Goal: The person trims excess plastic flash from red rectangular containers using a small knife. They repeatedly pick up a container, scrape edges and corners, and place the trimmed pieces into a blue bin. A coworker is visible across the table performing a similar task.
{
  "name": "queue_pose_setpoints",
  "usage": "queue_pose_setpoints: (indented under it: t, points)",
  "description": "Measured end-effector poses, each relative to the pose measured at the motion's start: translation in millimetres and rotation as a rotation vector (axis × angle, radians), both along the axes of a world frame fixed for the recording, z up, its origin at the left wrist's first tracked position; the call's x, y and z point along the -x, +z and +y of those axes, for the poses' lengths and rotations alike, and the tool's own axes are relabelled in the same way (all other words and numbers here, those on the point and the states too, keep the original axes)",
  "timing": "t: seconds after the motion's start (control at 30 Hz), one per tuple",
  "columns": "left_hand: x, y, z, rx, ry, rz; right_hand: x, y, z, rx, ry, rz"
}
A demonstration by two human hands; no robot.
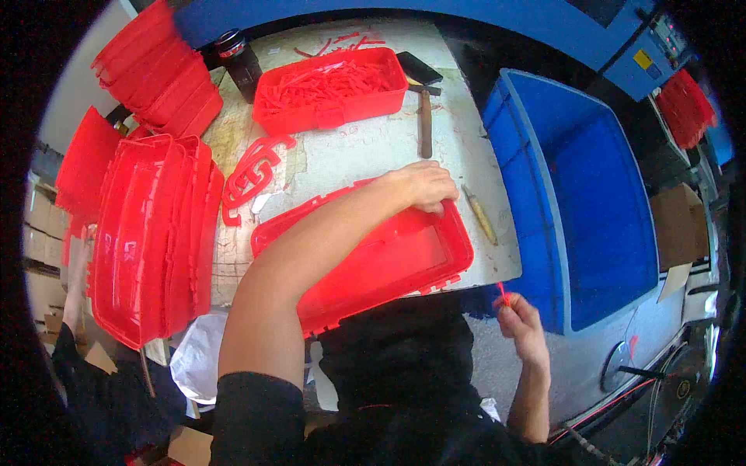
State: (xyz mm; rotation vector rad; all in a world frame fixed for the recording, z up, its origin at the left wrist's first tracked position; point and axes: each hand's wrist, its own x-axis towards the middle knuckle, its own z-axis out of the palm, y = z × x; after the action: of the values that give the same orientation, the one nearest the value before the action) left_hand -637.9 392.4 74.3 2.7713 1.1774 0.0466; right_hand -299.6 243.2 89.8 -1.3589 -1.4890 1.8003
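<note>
A shallow red plastic box (420, 252) lies tilted at the near edge of the worktable, its inside facing up. Across it reaches my left arm, and my left hand (423, 186) is closed over the far right part of its rim; the fingertips are partly hidden. Off the table's near right corner, my right hand (522, 322) pinches a thin red plastic strip (502, 293) that sticks up from the fingers. A knife with a yellowish handle (482, 217) rests on the table just right of the box.
Behind stand a red box filled with red scraps (330, 116), a hammer (426, 124), a black phone (420, 68) and a dark bottle (239, 66). Red handles (252, 175) lie left, beside stacked red boxes (148, 233). A large blue bin (556, 202) stands right.
</note>
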Motion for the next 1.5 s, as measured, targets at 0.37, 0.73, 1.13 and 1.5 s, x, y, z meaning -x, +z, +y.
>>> queue_pose_setpoints:
  t: [0.37,0.73,1.13,1.5]
  points:
    - [138,-5,-109,0.14,0.746,0.065,128,46,78,-0.532,0.316,-0.179]
    - [149,-15,-159,0.311,0.868,-0.407,296,-9,68,-1.218,0.829,-0.621]
    - [141,-21,-161,0.183,0.803,-0.364,294,-35,65,-1.341,0.722,-0.621]
    - [135,-17,-163,0.095,0.791,-0.305,294,-27,70,-1.276,0.758,-0.622]
